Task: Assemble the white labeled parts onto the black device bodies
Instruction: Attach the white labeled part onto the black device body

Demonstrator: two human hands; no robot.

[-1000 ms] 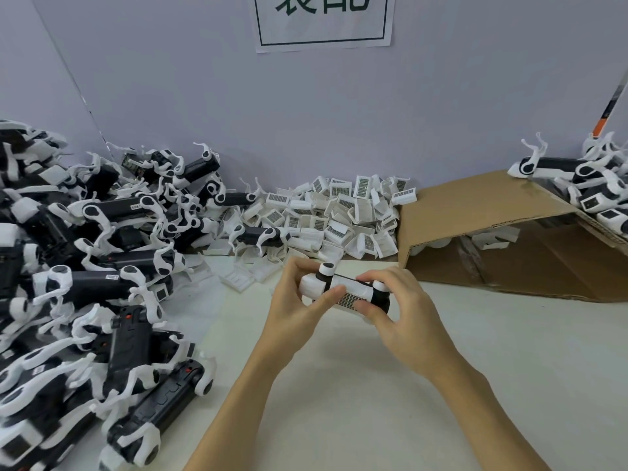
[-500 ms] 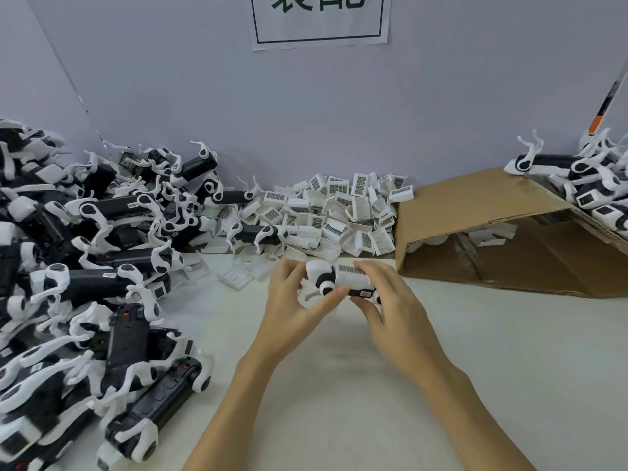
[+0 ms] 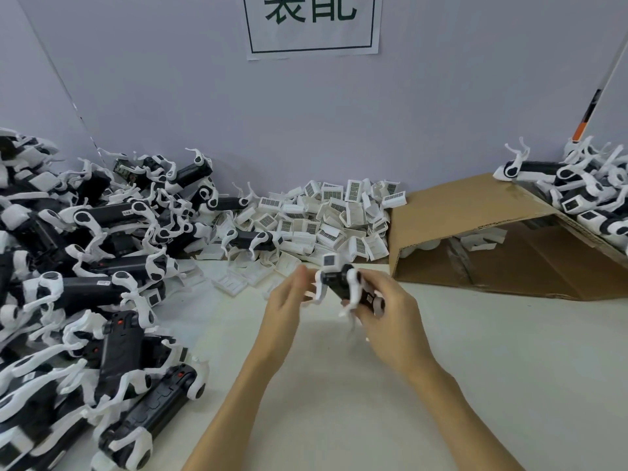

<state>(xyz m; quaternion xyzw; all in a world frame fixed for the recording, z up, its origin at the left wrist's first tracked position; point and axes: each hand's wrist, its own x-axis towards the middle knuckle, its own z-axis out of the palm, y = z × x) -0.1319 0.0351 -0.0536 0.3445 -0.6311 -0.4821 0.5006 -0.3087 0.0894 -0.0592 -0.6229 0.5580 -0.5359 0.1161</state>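
A plain off-white table point(image 3: 475, 385) was backed by a pale lavender wall point(image 3: 441, 113), with a paper sign point(image 3: 312, 25) stuck up top, only partly seen, printed in dark green characters inside a box.

The left side was pretty much buried under a heap of black bodies point(image 3: 78, 283) with white arms sticking out everywhere, spilling right down to the near edge. Against the wall in the middle, a pile of white parts point(image 3: 333, 222) with barcode-looking labels was dumped, a few loose ones lying in front of it on the table. To the right, a cardboard box point(image 3: 475, 232) was tipped on its side, open end facing the viewer, a couple of white bits seen inside. More black-and-white units point(image 3: 584, 195) were stacked on top of the box at the far right, and an orange-and-black rod point(image 3: 591, 107) was leaned in that corner.

One body point(image 3: 343, 285) was held up over the table in front of the parts pile, gripped by the right hand point(image 3: 390, 314), fingers wrapped around its lower end. A white labeled part point(image 3: 330, 260) was seen at its top end. The left hand point(image 3: 289, 300) was blurred, fingers loosely extended just beside the body; contact couldn't be made out.
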